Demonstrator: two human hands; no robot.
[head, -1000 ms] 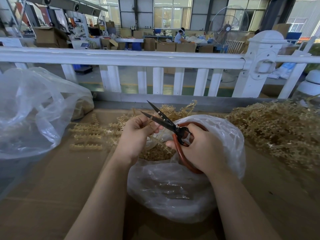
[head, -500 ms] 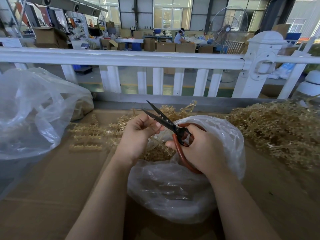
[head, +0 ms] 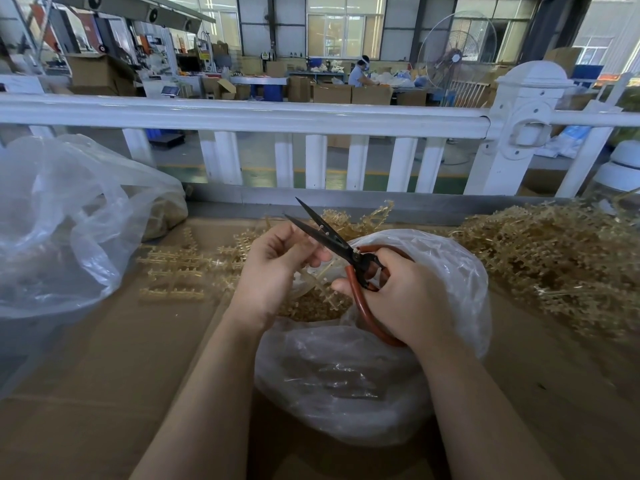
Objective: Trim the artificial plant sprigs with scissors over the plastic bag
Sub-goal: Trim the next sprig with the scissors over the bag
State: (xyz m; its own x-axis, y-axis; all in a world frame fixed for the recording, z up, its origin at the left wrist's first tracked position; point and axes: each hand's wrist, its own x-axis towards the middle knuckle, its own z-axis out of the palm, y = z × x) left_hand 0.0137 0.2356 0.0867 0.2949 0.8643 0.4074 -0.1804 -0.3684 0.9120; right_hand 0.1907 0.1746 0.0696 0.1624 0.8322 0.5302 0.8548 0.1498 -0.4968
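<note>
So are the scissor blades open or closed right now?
Open. The scissors' two black blades spread into a V with a gap between the tips, beside the left hand; the right hand grips the red handles.

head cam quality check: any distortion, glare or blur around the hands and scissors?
Head view: wide-angle bowing bends the white fence rail; window backlight leaves the background bright; soft glare on the clear plastic bag; black-bladed, red-handled scissors in the right hand are sharp, as is the left hand; the tan plastic sprig pile softens toward the right edge.
</note>
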